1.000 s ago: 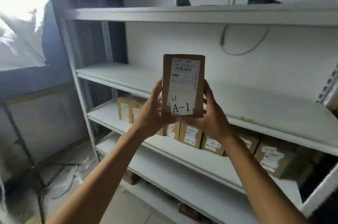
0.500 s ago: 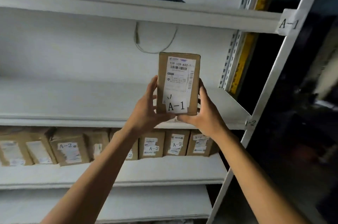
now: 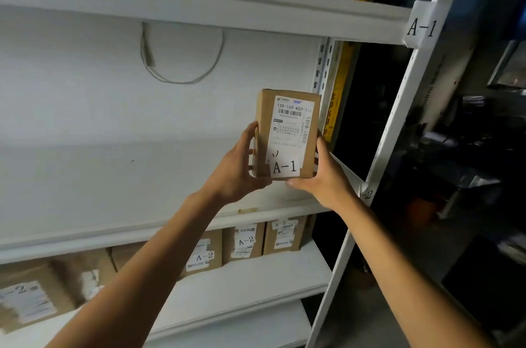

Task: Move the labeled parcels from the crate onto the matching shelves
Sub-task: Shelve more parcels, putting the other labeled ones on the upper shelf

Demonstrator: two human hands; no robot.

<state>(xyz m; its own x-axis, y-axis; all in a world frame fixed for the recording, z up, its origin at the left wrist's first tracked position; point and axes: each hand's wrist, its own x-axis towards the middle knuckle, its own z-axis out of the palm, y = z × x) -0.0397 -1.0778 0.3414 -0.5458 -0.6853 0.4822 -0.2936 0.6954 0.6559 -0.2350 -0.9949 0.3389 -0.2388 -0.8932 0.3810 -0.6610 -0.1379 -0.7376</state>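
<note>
A-1 parcel [image 3: 287, 134] held upright over the right end of the middle shelf [image 3: 113, 177].

My left hand [image 3: 242, 171] and right hand [image 3: 324, 179] grip only its lower sides; I think it could tip, or land under the wrong A-1 tag [image 3: 421, 26].

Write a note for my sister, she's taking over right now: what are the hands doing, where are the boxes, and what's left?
Left hand and right hand: both grip the A-1 parcel, upright, label facing you, in front of the bare shelf at the post's "-2" tag.
A-1 post tag: at the shelf above.
A-2 parcels: already lined up on the shelf below.
Crate: out of view.
Left: find the shelf matching A-1, probably by the A-1 tag; set the parcel there, then fetch any parcels left in the crate.
</note>
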